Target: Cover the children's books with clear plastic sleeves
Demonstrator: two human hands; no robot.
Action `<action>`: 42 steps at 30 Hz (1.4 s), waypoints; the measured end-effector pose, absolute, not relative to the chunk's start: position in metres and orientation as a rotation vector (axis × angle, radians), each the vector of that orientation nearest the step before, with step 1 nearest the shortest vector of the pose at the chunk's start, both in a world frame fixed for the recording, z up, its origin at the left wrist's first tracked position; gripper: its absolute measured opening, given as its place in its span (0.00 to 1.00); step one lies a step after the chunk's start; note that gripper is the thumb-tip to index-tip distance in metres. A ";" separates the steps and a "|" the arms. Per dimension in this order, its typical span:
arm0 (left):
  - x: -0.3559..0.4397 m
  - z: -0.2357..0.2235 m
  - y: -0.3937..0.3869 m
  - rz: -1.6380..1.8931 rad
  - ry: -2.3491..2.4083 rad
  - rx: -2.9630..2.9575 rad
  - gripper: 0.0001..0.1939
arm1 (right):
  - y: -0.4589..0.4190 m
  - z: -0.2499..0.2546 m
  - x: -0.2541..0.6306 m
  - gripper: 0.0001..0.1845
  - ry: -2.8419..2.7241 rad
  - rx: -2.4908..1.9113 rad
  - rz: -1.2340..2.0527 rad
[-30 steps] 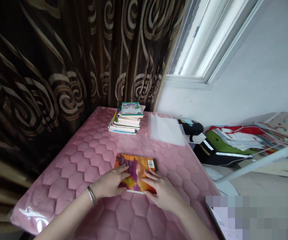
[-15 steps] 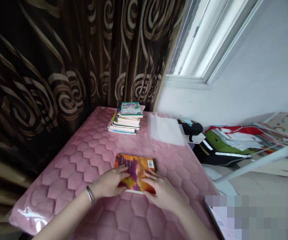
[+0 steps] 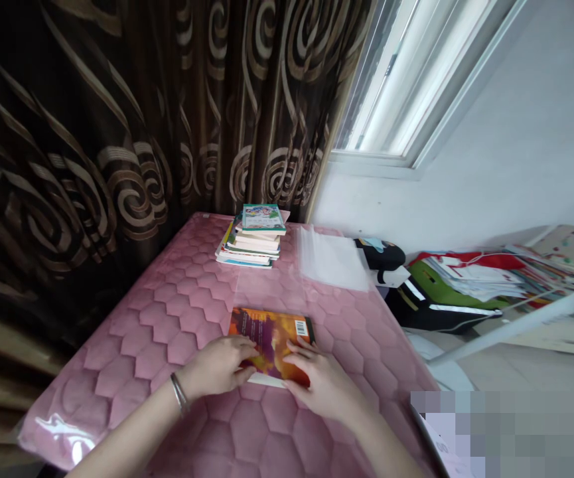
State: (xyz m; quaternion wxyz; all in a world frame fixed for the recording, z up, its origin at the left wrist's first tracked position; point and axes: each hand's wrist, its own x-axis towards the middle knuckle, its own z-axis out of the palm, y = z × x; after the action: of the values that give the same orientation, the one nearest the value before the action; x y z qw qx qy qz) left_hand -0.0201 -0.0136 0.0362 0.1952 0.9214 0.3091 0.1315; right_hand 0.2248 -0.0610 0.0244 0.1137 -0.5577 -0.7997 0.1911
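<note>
**Curled in tighter at the book's near edge with the bare left hand (image 3: 221, 365)**

Gripping the near left corner there, baring more cover and white page edge than before. Resting the half-open right hand (image 3: 322, 380) opposite, as earlier. Holding the orange-and-purple paperback book (image 3: 271, 345) between both, on the pink quilted mattress (image 3: 167, 317). Beyond the hands, unchanged: seen near the curtain, a mixed stack of books (image 3: 257, 247).

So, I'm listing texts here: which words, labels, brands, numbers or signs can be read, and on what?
"00", apparently: pale surface, lower right.
Orange book: print and barcode label too small.
Stack's top book: title too blurred.
Loose papers: nothing legible.
</note>
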 end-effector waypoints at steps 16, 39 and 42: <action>-0.039 0.040 -0.011 0.474 1.001 2.631 0.13 | -0.053 0.037 0.228 0.18 -2.450 -1.644 0.280; -0.009 -0.007 0.096 1.246 1.462 1.277 0.10 | 0.012 0.004 0.155 0.28 -2.151 -1.531 -0.313; -0.007 -0.012 0.112 1.243 1.474 1.143 0.06 | 0.009 0.003 0.153 0.27 -2.094 -1.581 -0.294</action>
State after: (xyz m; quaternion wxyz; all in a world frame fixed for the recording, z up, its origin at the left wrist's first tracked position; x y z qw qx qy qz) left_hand -0.0074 0.1125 -0.0123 0.4349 0.4590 0.5923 0.4994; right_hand 0.1531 0.0095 0.0033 0.2480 -0.5800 -0.7684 -0.1078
